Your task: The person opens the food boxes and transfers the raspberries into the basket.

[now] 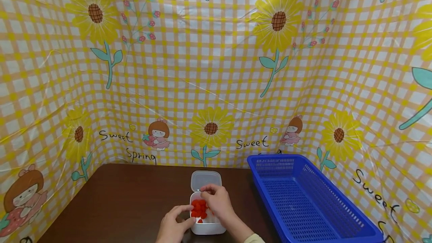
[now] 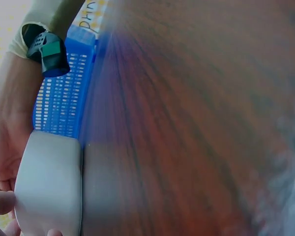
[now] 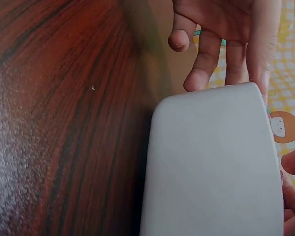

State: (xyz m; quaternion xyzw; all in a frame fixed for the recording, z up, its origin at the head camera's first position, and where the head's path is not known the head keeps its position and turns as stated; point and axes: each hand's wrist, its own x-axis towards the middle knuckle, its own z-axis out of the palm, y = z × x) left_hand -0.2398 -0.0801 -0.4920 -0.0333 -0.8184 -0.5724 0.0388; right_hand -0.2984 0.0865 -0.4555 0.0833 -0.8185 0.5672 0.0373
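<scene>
A small white box point(image 1: 208, 229) stands on the dark table, its translucent lid point(image 1: 206, 180) folded back behind it. Several small red pieces point(image 1: 199, 210) lie inside, mostly at the left, beside something white. My left hand point(image 1: 173, 223) is at the box's left end, fingertips touching the rim and outer wall with the fingers loosely bent. Over the right half reaches my right hand point(image 1: 216, 202), thumb and forefinger bent near the back rim. Whether they pinch anything is hidden. Both wrist views show the smooth white outer wall close up.
A blue perforated basket point(image 1: 270, 198) stands at the right of the brown wooden table point(image 1: 135, 198). A yellow checked cloth point(image 1: 209, 66) with flowers rises around the back and sides. A band with a small dark camera point(image 2: 50, 54) sits on my right wrist.
</scene>
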